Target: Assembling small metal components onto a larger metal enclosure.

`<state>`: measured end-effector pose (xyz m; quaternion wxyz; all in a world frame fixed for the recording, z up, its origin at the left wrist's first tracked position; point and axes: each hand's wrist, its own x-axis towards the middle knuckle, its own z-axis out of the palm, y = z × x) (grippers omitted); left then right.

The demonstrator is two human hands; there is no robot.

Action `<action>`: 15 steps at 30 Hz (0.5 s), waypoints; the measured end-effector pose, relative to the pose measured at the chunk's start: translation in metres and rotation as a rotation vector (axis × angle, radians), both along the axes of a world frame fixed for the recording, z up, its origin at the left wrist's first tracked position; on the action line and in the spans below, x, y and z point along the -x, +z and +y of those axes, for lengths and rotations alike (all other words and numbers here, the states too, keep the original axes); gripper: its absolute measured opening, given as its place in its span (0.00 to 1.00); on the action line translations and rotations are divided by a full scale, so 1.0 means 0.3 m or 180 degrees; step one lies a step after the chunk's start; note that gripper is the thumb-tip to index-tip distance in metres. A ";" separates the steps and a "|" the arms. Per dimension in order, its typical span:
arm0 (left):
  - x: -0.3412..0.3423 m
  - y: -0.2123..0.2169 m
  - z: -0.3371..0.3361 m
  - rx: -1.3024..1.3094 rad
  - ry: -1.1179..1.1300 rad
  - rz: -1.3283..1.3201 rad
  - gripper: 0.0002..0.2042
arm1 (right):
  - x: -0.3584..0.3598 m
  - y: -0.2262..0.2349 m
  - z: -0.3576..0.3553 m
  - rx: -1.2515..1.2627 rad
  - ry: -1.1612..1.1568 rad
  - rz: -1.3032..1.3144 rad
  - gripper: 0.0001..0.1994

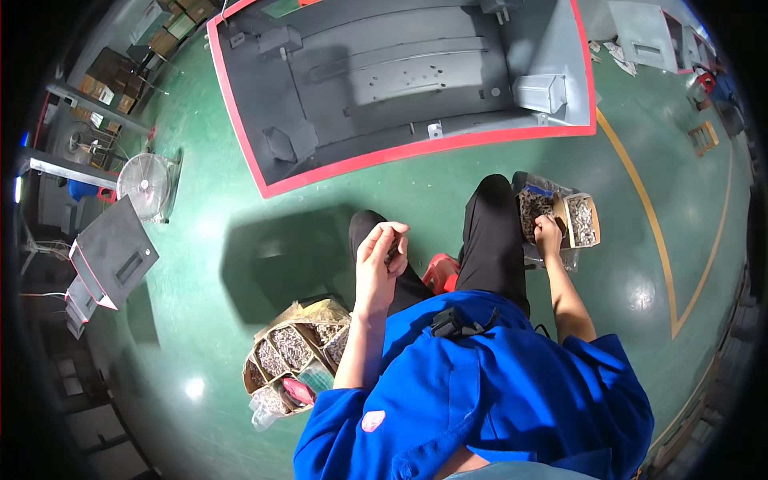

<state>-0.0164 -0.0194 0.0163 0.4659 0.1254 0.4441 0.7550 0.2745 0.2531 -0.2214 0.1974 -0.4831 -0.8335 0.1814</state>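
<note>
Nearest, a blue shirt [528, 376] is worn; above the left thigh the left hand [384, 252] is held with its fingers curled, and whether anything is gripped cannot be told; the right hand [548, 234] is placed at dark small parts [530, 210], kept by the right leg, its fingers drawn narrow, their hold hidden; just beside them, pale small parts [582, 222] are boxed; farther off, a red-rimmed grey shell [416, 104] is seen beyond green floor [624, 280].
</note>
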 end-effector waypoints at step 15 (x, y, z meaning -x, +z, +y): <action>-0.054 0.018 0.016 0.0123 -0.0197 0.0086 0.11 | -0.021 -0.019 0.072 0.1152 -0.0059 -0.0228 0.10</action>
